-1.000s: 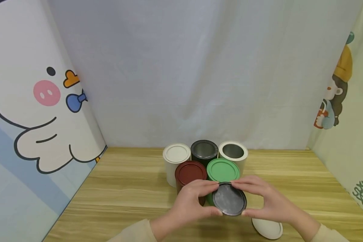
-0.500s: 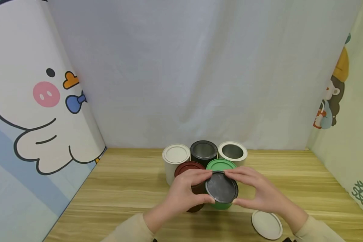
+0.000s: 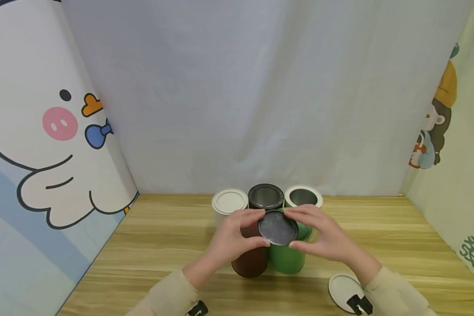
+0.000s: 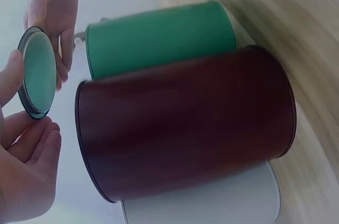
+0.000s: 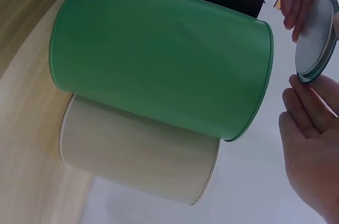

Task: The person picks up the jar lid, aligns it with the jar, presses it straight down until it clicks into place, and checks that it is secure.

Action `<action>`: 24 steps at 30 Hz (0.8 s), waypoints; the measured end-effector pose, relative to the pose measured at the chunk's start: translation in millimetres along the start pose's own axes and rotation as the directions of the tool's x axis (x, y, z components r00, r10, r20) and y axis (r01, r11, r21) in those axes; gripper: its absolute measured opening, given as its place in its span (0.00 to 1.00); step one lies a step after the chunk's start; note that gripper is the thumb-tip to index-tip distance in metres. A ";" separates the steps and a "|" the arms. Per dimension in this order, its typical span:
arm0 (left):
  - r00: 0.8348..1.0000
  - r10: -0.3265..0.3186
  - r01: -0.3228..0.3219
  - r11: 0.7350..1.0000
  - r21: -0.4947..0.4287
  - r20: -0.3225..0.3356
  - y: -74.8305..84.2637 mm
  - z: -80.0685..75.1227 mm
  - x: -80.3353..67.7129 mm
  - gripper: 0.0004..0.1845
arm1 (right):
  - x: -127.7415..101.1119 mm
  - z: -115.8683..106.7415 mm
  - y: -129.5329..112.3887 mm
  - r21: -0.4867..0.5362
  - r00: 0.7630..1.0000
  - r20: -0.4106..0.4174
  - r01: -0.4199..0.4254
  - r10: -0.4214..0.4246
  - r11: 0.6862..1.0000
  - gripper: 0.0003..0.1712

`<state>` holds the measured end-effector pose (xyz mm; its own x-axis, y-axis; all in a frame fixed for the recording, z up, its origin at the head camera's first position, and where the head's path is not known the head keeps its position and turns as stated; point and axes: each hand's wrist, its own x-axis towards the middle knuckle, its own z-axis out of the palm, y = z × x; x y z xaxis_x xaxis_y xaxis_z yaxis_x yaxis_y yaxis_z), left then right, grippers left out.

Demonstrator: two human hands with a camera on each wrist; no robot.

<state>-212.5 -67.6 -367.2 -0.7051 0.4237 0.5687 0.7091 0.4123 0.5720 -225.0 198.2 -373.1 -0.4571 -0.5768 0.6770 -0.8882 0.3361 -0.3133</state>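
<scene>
Between both hands, a round black lid (image 3: 278, 228) is held by its rim above the front canisters. My left hand (image 3: 235, 235) pinches its left side with thumb and fingers, and my right hand (image 3: 324, 232) pinches its right side. Below stand a dark red canister (image 3: 250, 263) and a green canister (image 3: 287, 260), side by side. The lid and hands hide most of their tops in the head view. In the left wrist view, the lid (image 4: 38, 73) shows its underside rim and is apart from the red canister (image 4: 185, 123) and green canister (image 4: 159, 38).
Behind stand a white canister with a lid (image 3: 230, 201), a black canister (image 3: 266, 196) and a white canister with a dark round opening (image 3: 317, 199). A white lid (image 3: 341, 289) lies on the wooden table (image 3: 162, 245) at front right, partly under my right wrist. A curtain (image 3: 237, 96) hangs behind.
Both hands have carried the black lid away from me and to the left, from in front of the green canister to above the front canisters. The canisters and white lid stay in place.
</scene>
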 end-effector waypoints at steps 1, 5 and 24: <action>1.000 -0.014 0.014 1.000 0.001 -0.001 -1.0 -0.9 1.4 0.33 | 1.4 1.0 1.4 -0.007 1.000 -0.001 -0.011 0.011 1.000 0.35; 0.998 -0.059 0.060 0.998 0.023 -0.005 -5.2 -4.6 7.4 0.32 | 6.6 4.4 6.7 -0.047 0.996 0.014 -0.086 0.086 0.995 0.36; 0.987 -0.163 0.161 0.985 0.069 0.013 -37.1 -11.7 40.2 0.31 | 39.6 9.2 34.9 -0.082 0.947 0.120 -0.290 0.298 0.954 0.36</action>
<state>-267.3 -75.3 -358.7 -0.8108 0.3614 0.4605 0.5850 0.5296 0.6142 -274.5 180.2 -363.4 -0.7033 -0.5355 0.4676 -0.7106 0.5488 -0.4403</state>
